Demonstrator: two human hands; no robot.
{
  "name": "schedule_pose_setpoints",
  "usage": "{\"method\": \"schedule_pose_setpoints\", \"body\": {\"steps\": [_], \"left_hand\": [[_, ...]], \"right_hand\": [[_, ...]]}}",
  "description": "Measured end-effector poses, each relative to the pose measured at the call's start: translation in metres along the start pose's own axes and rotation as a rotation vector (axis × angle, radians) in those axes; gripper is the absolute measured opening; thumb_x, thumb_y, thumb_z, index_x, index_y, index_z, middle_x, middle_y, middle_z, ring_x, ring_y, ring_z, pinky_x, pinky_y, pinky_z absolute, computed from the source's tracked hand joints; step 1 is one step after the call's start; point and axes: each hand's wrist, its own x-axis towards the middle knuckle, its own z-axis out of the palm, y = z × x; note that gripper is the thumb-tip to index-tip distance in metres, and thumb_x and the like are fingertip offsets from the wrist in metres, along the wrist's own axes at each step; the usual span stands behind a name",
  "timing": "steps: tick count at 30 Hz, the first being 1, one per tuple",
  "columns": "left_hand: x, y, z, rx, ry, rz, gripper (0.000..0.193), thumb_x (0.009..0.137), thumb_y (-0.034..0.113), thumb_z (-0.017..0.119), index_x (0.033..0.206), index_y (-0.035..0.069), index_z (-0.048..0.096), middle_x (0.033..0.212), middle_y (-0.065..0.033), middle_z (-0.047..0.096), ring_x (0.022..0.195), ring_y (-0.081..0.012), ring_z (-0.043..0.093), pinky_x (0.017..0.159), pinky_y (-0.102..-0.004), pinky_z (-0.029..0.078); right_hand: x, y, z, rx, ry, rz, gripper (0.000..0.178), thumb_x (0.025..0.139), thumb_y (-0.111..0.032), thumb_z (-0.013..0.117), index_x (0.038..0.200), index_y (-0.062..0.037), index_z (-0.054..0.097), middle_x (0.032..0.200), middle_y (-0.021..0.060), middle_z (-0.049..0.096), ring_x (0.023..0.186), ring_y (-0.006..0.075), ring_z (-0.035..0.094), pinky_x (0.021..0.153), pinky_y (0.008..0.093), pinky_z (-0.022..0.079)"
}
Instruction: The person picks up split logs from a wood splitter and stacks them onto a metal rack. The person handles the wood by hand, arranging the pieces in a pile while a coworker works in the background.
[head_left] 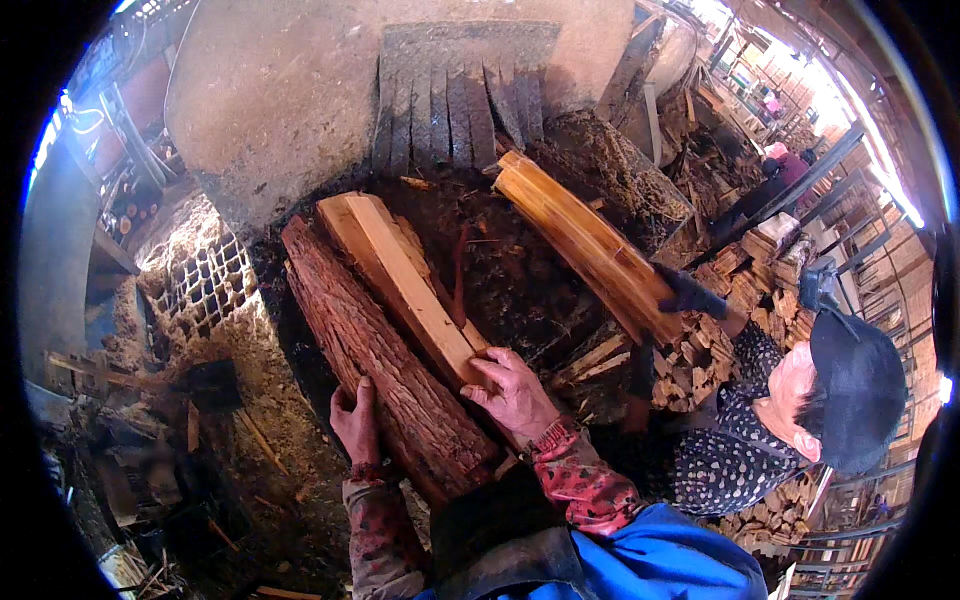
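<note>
A thick bark-covered log point(385, 360) lies slanting across the dark work surface in front of me. My left hand point(357, 422) grips its left edge near the lower end, thumb up against the bark. Beside it to the right lies a pale split piece of wood point(410, 280), its cut face upward. My right hand point(515, 392) is closed on the near end of this piece, thumb and fingers around its right edge. The fingertips under the wood are hidden.
On the right, a co-worker in a dark cap point(855, 385) holds a long yellow-brown log point(590, 240) with dark gloves. Dark hanging strips point(450, 115) are at the back. Stacked split wood point(700, 350) stands right; a rusty grid point(205, 285) covered with sawdust is left.
</note>
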Motion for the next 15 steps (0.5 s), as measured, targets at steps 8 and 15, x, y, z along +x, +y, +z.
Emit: {"method": "schedule_pose_setpoints", "body": {"steps": [8,15], "left_hand": [[-0.004,0.009,0.002,0.024,0.003,0.012,0.052,0.080,0.032,0.073,0.109,-0.008,0.057,0.101,-0.0113,0.063,0.090,-0.0169,0.057,0.083,-0.0292,0.045],[-0.001,-0.003,0.001,-0.019,0.038,-0.013,0.051,0.081,0.032,0.073,0.109,-0.008,0.057,0.101,-0.0113,0.063,0.090,-0.0163,0.056,0.083,-0.0289,0.045]], "right_hand": [[-0.001,-0.004,-0.005,-0.020,-0.001,0.007,0.049,0.078,-0.033,0.072,0.108,0.0040,0.061,0.114,0.0208,0.056,0.106,0.0356,0.054,0.091,0.0394,0.045],[-0.003,-0.025,-0.020,0.002,0.062,0.002,0.045,0.074,-0.023,0.075,0.107,0.0040,0.061,0.112,0.0187,0.055,0.104,0.0337,0.055,0.088,0.0382,0.047]]}}
